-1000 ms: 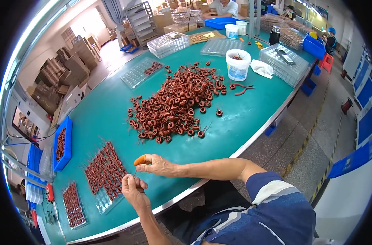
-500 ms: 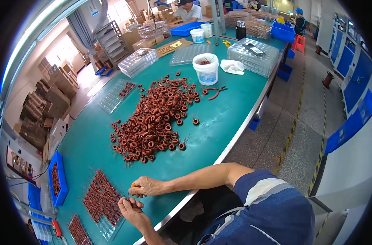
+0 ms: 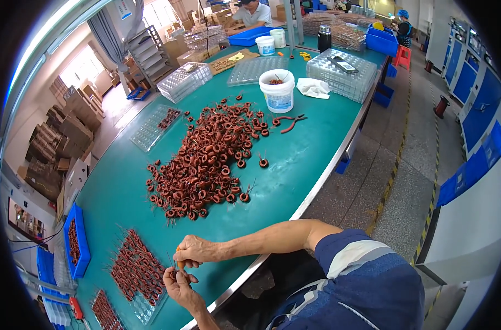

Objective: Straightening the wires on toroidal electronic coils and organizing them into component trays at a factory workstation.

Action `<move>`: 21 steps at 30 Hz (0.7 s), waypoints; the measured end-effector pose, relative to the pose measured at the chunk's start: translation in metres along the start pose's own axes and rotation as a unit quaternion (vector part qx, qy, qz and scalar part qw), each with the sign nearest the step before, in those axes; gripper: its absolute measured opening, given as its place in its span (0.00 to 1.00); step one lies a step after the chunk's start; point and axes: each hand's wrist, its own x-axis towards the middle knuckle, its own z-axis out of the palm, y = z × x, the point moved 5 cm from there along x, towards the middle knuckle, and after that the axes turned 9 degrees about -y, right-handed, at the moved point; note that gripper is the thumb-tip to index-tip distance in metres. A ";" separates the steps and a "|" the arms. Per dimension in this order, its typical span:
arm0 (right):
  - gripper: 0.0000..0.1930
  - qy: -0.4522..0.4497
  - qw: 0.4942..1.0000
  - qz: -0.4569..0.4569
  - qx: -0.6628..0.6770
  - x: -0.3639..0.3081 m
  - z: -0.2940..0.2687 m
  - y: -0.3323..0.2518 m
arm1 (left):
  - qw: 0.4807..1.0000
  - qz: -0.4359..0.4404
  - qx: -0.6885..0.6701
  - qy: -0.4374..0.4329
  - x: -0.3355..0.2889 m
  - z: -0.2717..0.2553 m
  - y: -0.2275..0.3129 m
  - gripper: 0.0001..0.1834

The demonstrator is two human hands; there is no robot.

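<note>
Before us stretches a broad green table (image 3: 294,170), its pale edge running just beside the person's seat, and across its middle spreads a heap of red-brown wound rings (image 3: 206,157). Past the heap, toward the far right, we see a stack of clear trays (image 3: 338,77). Near the left hand a clear tray (image 3: 146,311) is mostly filled with rows of similar rings, and farther left sits a blue bin (image 3: 85,250) holding more small reddish parts. A white bucket (image 3: 278,102) stands beyond the heap, near a crumpled white cloth (image 3: 313,88). Close to the table's edge we find the two hands together: the left hand (image 3: 181,287) has its thumb and fingers pinched, and the right hand (image 3: 200,250) is curled just above it, though we cannot tell whether its fingers grip anything. Red-handled pliers (image 3: 289,125) lie to the right of the heap, well apart from the hands. An orange piece (image 3: 179,258) shows at the right fingertips, worn or held we cannot tell, and smallest of all, one partly hidden ring (image 3: 175,274) sits between the left fingertips
</note>
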 end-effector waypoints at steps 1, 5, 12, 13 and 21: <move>0.16 0.008 0.999 -0.026 -0.035 -0.002 -0.003 -0.003 | 1.000 -0.001 -0.001 -0.001 0.000 0.003 0.000 0.10; 0.17 0.013 0.979 -0.072 -0.188 -0.003 -0.021 -0.004 | 0.997 -0.054 -0.025 -0.049 0.005 0.013 -0.009 0.10; 0.14 -0.037 0.991 -0.027 -0.124 0.021 -0.004 -0.010 | 0.958 -0.226 -0.169 -0.041 -0.005 -0.011 -0.001 0.17; 0.13 -0.025 0.995 0.015 -0.093 0.024 -0.011 0.012 | 0.952 -0.233 -0.190 -0.054 -0.006 -0.008 -0.006 0.19; 0.11 0.046 0.996 0.072 0.001 0.004 -0.018 0.018 | 0.986 -0.052 -0.044 -0.153 -0.010 0.007 -0.004 0.13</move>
